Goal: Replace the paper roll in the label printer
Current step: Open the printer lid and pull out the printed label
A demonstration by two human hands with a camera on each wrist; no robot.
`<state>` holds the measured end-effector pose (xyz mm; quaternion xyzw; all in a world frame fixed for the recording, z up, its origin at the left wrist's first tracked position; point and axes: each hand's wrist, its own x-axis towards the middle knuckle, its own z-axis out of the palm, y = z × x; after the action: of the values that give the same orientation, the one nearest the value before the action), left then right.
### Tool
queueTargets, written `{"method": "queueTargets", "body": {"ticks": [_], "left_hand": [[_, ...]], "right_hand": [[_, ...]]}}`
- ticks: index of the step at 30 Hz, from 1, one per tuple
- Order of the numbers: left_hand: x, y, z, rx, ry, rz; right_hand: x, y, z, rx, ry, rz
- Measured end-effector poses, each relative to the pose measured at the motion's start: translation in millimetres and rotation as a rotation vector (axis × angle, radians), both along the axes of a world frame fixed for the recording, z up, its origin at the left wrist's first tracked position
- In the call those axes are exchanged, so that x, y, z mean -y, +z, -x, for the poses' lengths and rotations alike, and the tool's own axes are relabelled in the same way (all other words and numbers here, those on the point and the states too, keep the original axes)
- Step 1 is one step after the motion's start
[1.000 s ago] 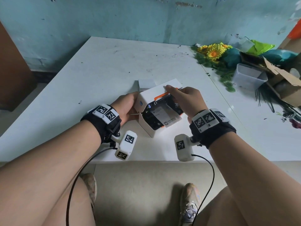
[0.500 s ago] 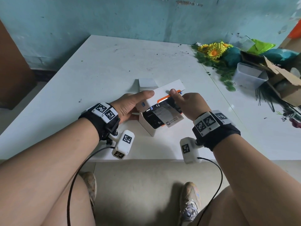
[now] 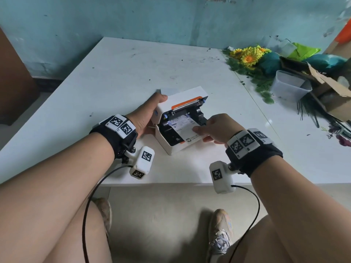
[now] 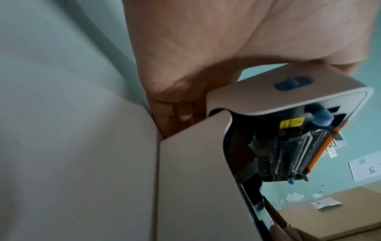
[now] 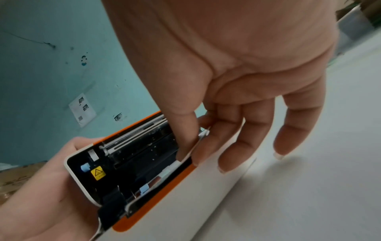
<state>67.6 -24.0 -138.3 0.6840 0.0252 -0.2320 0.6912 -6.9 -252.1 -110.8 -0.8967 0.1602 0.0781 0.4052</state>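
Note:
The white label printer [image 3: 171, 147] with orange trim sits near the table's front edge, its lid [image 3: 187, 96] swung up and back. My left hand [image 3: 152, 112] grips the lid's left side, thumb on top; the left wrist view shows the palm [image 4: 195, 48] against the lid with its blue button [image 4: 292, 83]. A printed paper strip [image 3: 182, 128] runs out of the open black bay. My right hand [image 3: 199, 133] pinches the strip's near right edge between thumb and fingers [image 5: 183, 146]. The roll itself is hidden inside.
A small white paper piece [image 3: 169, 90] lies just behind the printer. At the right are artificial flowers [image 3: 248, 57], a clear plastic tub [image 3: 288, 86] and a torn cardboard box [image 3: 334, 95]. The white table [image 3: 114, 76] ends just behind my wrists.
The lid has swung from half open to fully up. My right hand left the lid's orange edge and came down to pinch the paper strip. My left thumb moved onto the lid's top.

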Motion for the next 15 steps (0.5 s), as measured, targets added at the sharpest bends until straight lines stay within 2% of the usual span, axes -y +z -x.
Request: {"method": "queueTargets", "body": {"ticks": [6,15], "left_hand": [[-6.8,1.2,-4.5,0.049,0.013,-0.065],[-7.1,3.5,1.7,0.093,-0.051,-0.085]], "right_hand": [[-8.9,1.8,2.1,0.013,0.027,-0.061],[-9.5,7.6,5.3,-0.109,0.028,-0.17]]}}
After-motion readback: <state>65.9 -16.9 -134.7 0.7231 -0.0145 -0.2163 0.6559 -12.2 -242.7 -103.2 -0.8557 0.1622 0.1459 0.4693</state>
